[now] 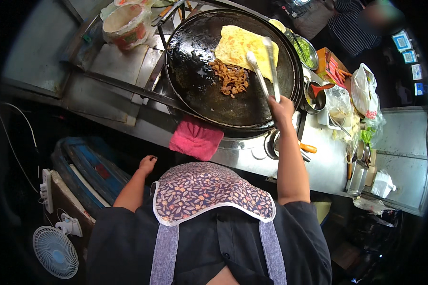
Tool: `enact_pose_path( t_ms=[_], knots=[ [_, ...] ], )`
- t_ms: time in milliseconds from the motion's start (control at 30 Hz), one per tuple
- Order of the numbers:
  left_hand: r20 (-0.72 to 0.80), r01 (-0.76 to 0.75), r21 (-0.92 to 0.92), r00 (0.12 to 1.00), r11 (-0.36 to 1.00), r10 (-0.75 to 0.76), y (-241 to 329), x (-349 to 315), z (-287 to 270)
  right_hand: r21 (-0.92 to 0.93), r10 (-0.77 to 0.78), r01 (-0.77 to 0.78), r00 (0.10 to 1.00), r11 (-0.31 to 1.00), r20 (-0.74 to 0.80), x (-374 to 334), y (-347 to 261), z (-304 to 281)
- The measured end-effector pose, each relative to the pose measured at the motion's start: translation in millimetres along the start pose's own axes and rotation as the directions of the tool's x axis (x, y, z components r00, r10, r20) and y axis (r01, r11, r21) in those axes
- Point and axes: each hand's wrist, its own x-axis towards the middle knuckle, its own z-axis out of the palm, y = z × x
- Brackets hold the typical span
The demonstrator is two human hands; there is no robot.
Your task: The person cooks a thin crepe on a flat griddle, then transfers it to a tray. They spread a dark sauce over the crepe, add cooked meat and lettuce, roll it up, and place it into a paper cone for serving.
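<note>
A large round black griddle [190, 90] lies ahead of me. On its far right part is a golden-yellow flatbread [237, 42], spread flat. Browned chopped meat [230, 78] sits in a pile at the bread's near edge. My right hand [281, 110] is closed round the joined end of metal tongs [272, 66]. Their two arms stand apart, tips over the flatbread; I cannot tell whether they touch it. My left hand [148, 164] hangs low, left of a pink towel [196, 137], with its fingers curled and nothing visible in them.
Right of the griddle stand a bowl of shredded greens [305, 52], an orange box of sausages [330, 66], a dark pot [314, 99] and a plastic bag [364, 90]. A wrapped bucket [125, 26] is at the far left. A person in a striped shirt [354, 26] stands beyond the counter.
</note>
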Motion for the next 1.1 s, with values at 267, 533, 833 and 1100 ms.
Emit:
enact_pose_path(
  t_ms=[267, 533, 833, 1100],
  knots=[
    [-0.031, 0.011, 0.029, 0.999, 1.000, -0.010, -32, 1, 7, 0.555, 0.166, -0.410, 0.884, 0.724, 0.436, -135, -2, -86],
    [0.007, 0.034, -0.045, 0.999, 0.998, -0.034, -26, 0, -9, 0.608, 0.192, -0.426, 0.891, 0.670, 0.412, -12, -42, 9],
    [-0.047, 0.040, -0.219, 0.998, 0.975, -0.051, -58, -5, -5, 0.621, -0.090, 0.020, 0.993, 0.784, 0.081, 8, -102, -43],
    [0.036, 0.106, -0.138, 0.994, 0.985, -0.102, -86, -7, 15, -0.599, -0.274, 0.205, 0.961, 0.774, -0.025, 0, -103, 21]
  ],
)
